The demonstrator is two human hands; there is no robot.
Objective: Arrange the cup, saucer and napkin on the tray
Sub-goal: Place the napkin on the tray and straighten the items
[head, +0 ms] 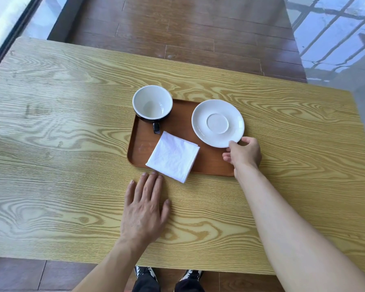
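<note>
A brown wooden tray (pixel 139 142) lies in the middle of the table. At its far left corner stands a cup (pixel 152 104), black outside and white inside, empty, handle toward me. A folded white napkin (pixel 173 156) lies on the tray's near side, one corner hanging over the front rim. The white saucer (pixel 217 123) is at the tray's right end, tilted, with my right hand (pixel 242 153) pinching its near rim. My left hand (pixel 144 204) rests flat on the table just in front of the tray, fingers apart, holding nothing.
The light wood-grain table (pixel 61 127) extends wide to both sides. Its far edge gives onto a dark wooden floor (pixel 188 32). Glass panels stand at the far left and right. My shoes show below the table's near edge.
</note>
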